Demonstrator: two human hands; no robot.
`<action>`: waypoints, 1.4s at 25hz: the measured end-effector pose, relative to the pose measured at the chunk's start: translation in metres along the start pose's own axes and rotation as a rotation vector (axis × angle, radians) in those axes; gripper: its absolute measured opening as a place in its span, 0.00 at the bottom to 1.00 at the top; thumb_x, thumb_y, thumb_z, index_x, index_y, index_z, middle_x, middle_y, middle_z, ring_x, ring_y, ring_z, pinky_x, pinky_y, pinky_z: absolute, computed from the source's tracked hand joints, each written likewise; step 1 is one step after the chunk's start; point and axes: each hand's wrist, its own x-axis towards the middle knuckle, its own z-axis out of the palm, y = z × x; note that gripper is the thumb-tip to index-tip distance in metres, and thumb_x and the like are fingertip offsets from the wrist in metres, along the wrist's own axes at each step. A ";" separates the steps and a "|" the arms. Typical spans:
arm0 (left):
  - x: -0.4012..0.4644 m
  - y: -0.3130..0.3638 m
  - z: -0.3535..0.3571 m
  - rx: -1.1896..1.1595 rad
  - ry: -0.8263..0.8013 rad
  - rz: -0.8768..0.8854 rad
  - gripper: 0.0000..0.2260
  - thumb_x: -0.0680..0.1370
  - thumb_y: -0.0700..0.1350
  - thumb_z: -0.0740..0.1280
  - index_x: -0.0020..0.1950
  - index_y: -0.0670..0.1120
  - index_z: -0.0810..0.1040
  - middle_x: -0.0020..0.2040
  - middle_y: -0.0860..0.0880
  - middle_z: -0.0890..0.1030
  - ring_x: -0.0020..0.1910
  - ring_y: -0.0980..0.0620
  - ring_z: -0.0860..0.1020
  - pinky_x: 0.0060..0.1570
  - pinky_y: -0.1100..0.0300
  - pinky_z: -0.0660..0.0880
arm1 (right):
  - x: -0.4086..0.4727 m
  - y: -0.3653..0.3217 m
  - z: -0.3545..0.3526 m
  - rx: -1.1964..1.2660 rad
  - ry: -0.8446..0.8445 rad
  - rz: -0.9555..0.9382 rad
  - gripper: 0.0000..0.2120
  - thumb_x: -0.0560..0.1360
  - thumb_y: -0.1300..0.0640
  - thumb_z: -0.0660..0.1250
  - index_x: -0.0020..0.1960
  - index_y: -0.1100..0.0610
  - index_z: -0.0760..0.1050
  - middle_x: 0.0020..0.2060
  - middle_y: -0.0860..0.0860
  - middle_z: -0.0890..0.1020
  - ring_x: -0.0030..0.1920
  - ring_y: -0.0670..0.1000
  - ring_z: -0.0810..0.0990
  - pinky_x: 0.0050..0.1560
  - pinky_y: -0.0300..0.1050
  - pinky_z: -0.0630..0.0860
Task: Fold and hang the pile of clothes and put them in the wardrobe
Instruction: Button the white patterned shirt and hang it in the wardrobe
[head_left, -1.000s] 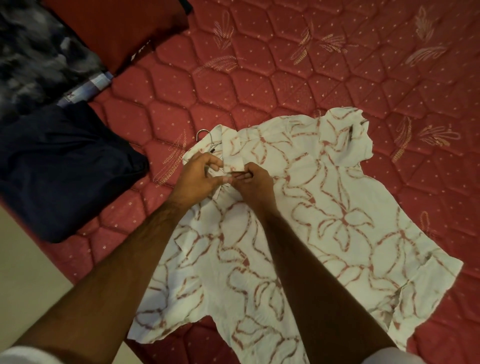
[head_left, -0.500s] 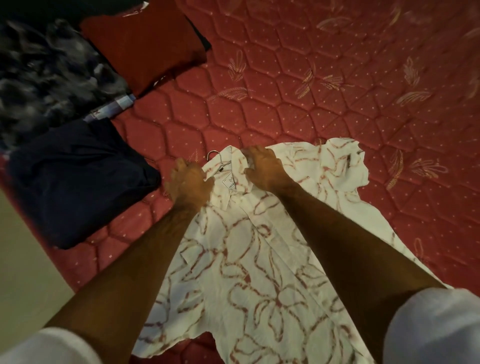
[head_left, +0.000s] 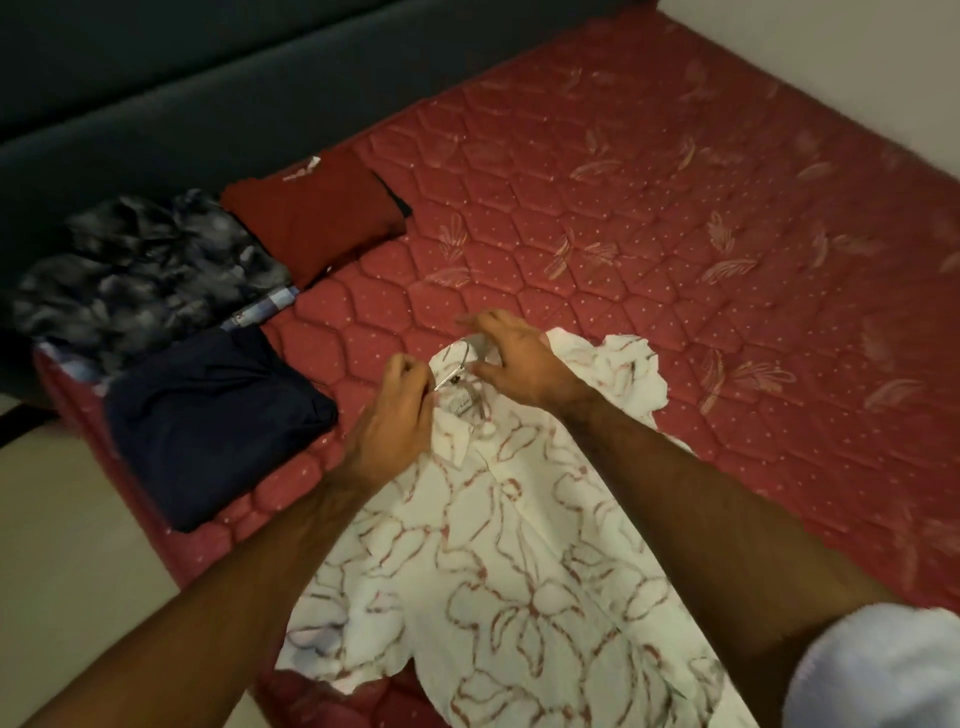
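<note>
At the frame's centre, your right hand (head_left: 511, 361) hovers spread over the hanger (head_left: 460, 364) hook, nearer than your left hand (head_left: 397, 415), which pinches the collar; the shirt (head_left: 498, 561) runs lengthwise toward you on the bed (head_left: 675, 208).

shirt (head_left: 519, 571) on mattress (head_left: 675, 234), near edge | hanger (head_left: 457, 364) at its collar, between left hand (head_left: 395, 421) and right hand (head_left: 519, 364) | three folded garments (head_left: 208, 421) left of shirt

White shirt (head_left: 498, 561) with red-brown floral outlines. Red quilted mattress (head_left: 649, 208), pale dots. Folded clothes: navy (head_left: 208, 421), maroon (head_left: 317, 218), grey-black mottled (head_left: 140, 265)
</note>
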 end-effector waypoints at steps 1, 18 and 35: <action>0.001 0.018 -0.014 -0.011 0.012 0.036 0.04 0.81 0.37 0.61 0.50 0.45 0.69 0.52 0.49 0.67 0.44 0.50 0.71 0.43 0.49 0.75 | -0.008 -0.012 -0.024 0.020 -0.031 -0.034 0.23 0.77 0.53 0.71 0.71 0.52 0.73 0.65 0.50 0.76 0.66 0.52 0.73 0.66 0.53 0.69; 0.059 0.473 -0.494 0.109 0.384 0.790 0.16 0.79 0.43 0.71 0.66 0.46 0.74 0.56 0.54 0.73 0.51 0.61 0.75 0.50 0.70 0.71 | -0.250 -0.372 -0.551 -0.206 0.438 -0.418 0.07 0.74 0.51 0.77 0.51 0.51 0.85 0.53 0.48 0.80 0.53 0.45 0.80 0.57 0.46 0.78; -0.065 0.452 -0.744 0.451 0.660 0.609 0.18 0.82 0.62 0.56 0.64 0.54 0.74 0.57 0.58 0.79 0.54 0.57 0.79 0.51 0.56 0.75 | -0.247 -0.625 -0.588 -0.162 0.671 -0.823 0.05 0.72 0.52 0.78 0.46 0.44 0.83 0.50 0.47 0.82 0.52 0.49 0.81 0.56 0.51 0.79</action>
